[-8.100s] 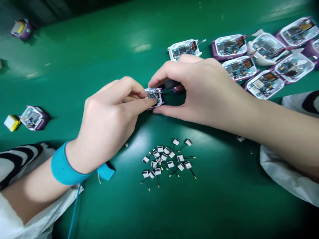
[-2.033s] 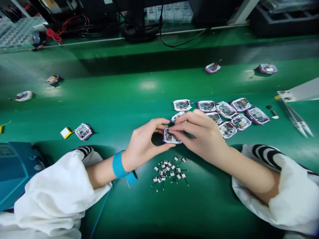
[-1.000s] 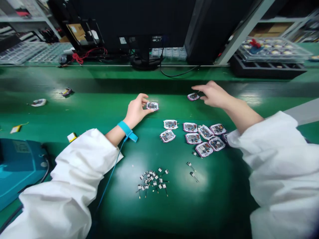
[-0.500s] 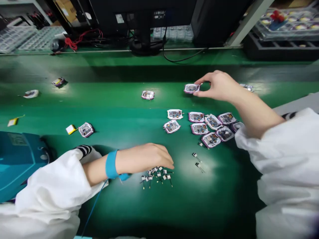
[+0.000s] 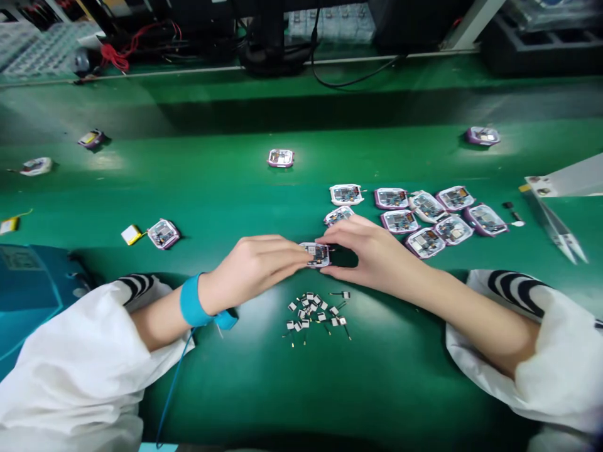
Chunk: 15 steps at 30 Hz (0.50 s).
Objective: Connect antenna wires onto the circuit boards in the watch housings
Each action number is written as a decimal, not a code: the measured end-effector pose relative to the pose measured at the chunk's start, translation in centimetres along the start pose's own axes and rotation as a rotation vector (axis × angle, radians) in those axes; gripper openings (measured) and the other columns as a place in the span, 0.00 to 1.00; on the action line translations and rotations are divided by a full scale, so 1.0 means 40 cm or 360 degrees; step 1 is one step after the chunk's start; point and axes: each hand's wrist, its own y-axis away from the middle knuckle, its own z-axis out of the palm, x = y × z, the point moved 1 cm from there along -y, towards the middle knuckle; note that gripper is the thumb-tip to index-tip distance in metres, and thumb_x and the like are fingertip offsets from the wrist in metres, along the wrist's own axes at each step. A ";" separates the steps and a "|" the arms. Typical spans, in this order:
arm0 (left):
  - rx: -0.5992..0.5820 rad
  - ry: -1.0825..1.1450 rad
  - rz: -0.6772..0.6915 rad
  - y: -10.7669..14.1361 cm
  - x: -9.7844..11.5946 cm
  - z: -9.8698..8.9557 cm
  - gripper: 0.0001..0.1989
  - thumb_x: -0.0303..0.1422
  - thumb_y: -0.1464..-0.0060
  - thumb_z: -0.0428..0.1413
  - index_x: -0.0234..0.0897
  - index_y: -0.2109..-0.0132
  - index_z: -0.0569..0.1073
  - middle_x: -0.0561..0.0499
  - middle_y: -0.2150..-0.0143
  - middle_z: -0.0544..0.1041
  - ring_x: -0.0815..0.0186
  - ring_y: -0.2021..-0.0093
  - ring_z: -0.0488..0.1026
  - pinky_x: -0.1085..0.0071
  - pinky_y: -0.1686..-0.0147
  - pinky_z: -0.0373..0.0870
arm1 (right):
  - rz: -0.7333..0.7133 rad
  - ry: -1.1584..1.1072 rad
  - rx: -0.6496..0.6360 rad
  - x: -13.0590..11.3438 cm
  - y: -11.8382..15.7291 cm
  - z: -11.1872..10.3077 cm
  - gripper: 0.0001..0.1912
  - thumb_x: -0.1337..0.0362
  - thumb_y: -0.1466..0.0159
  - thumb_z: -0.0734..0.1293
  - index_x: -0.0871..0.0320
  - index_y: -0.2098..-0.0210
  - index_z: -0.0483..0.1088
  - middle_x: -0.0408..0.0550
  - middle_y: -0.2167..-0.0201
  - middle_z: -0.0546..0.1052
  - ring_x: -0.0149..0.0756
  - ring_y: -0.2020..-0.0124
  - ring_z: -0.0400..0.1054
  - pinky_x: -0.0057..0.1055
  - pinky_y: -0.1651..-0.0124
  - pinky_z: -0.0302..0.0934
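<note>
Between my two hands, just above the green mat, is a small open watch-like case with a white and purple rim and an exposed circuit board. My left hand pinches it from the left, and my right hand grips it from the right. Fingers hide part of the case. Whatever the left fingertips hold besides it is hidden. Just below my hands lies a loose pile of several tiny square antenna parts with thin leads.
Several similar cases lie in a group to the right, and others are scattered farther out. A yellow battery lies at left. Tweezers rest at right, a blue box at lower left. A blue wrist strap circles my left wrist.
My left hand has moved up from the antenna pile to the case. My right hand has come from the far side of the mat, bringing the case to the middle.
</note>
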 end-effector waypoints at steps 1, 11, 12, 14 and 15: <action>0.0027 -0.0046 -0.0034 0.005 -0.004 0.003 0.07 0.28 0.45 0.51 0.34 0.59 0.71 0.51 0.62 0.77 0.71 0.63 0.73 0.77 0.62 0.70 | -0.0023 0.0004 0.0008 -0.003 -0.002 0.005 0.16 0.61 0.45 0.66 0.60 0.59 0.69 0.47 0.64 0.73 0.36 0.62 0.64 0.35 0.59 0.61; -0.0140 -0.0289 -0.0018 0.004 0.010 0.027 0.07 0.24 0.47 0.51 0.32 0.59 0.70 0.50 0.60 0.75 0.69 0.61 0.72 0.76 0.61 0.70 | -0.0040 -0.0225 0.0211 -0.001 -0.007 0.015 0.08 0.68 0.40 0.60 0.61 0.67 0.71 0.44 0.69 0.75 0.27 0.66 0.67 0.26 0.61 0.61; -0.0145 -0.0308 -0.0014 0.003 0.012 0.027 0.07 0.24 0.47 0.51 0.31 0.59 0.70 0.50 0.60 0.75 0.70 0.61 0.71 0.76 0.61 0.70 | -0.0006 -0.0205 0.0230 -0.001 -0.007 0.014 0.08 0.69 0.40 0.61 0.61 0.66 0.71 0.44 0.70 0.75 0.27 0.67 0.67 0.25 0.63 0.61; -0.0131 -0.0336 0.0004 0.001 0.014 0.028 0.06 0.25 0.47 0.52 0.31 0.61 0.70 0.50 0.62 0.75 0.69 0.61 0.71 0.76 0.61 0.69 | 0.0036 -0.0177 0.0223 -0.001 -0.004 0.013 0.09 0.69 0.42 0.62 0.62 0.63 0.70 0.44 0.69 0.75 0.27 0.67 0.67 0.25 0.65 0.61; -0.0122 -0.0357 0.0014 0.000 0.015 0.030 0.06 0.25 0.47 0.52 0.31 0.61 0.71 0.50 0.62 0.75 0.69 0.62 0.70 0.75 0.61 0.69 | 0.0025 -0.0175 0.0205 -0.001 -0.002 0.013 0.10 0.68 0.42 0.62 0.62 0.61 0.69 0.45 0.68 0.75 0.28 0.67 0.67 0.25 0.65 0.61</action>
